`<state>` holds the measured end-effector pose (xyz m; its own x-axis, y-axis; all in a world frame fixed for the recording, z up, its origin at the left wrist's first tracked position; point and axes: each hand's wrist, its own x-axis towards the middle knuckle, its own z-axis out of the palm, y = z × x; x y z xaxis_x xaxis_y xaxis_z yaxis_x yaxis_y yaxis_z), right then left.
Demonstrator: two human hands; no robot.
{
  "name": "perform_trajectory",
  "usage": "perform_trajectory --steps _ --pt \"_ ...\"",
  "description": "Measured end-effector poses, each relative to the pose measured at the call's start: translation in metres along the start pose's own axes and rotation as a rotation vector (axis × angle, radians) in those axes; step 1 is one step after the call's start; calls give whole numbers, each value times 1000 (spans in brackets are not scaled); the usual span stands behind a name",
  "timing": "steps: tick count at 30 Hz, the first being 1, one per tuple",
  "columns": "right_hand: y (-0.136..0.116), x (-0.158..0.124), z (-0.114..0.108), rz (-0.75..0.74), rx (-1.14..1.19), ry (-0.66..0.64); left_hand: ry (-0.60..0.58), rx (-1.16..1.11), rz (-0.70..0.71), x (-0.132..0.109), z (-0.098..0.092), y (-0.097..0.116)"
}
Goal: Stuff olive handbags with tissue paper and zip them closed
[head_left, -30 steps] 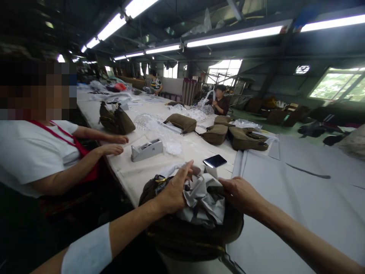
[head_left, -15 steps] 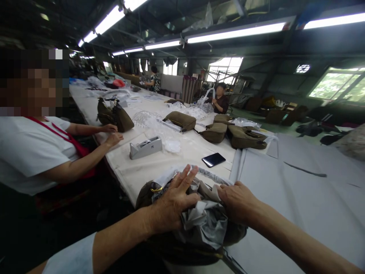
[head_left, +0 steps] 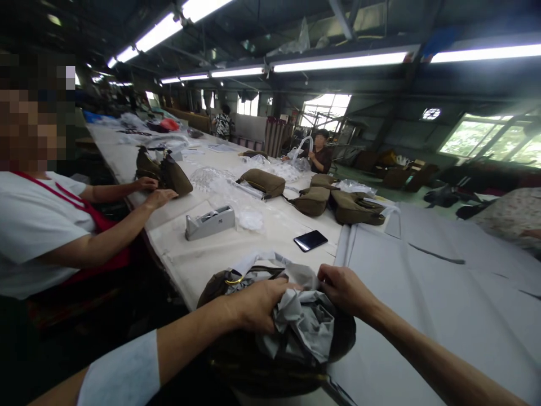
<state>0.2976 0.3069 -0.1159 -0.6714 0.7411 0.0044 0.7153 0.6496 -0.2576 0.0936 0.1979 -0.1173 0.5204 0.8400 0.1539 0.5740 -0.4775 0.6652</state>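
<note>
A dark olive handbag [head_left: 344, 332] lies at the table's near edge, its top open. Crumpled grey paper [head_left: 310, 324] bulges out of the opening, and a gold-coloured ring [head_left: 234, 281] shows on the left side. My left hand [head_left: 257, 304] reaches into the mouth from the left, fingers bent around the paper with their tips partly hidden. At the right rim, my right hand [head_left: 344, 287] is closed, pinching the pale grey sheet that sticks up there.
Beyond the bag lie a phone [head_left: 310, 241] and a grey tape dispenser [head_left: 210, 222]. Several olive bags [head_left: 310, 200] rest farther back near clear plastic. A co-worker [head_left: 46, 225] sits at the left with hands by another bag [head_left: 175, 175]. Large grey sheets [head_left: 422, 299] cover the right side.
My left hand's raised, spread fingers have bent down into the bag's mouth around the paper. My right hand has lifted slightly at the rim. The view has shifted a little.
</note>
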Motion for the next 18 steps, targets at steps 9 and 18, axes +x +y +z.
perform_trajectory --steps 9,18 --pt "-10 -31 1 -5 335 94 -90 -413 -241 29 21 -9" --pt "-10 -65 -31 -467 -250 -2 40 -366 -392 31 20 -15"
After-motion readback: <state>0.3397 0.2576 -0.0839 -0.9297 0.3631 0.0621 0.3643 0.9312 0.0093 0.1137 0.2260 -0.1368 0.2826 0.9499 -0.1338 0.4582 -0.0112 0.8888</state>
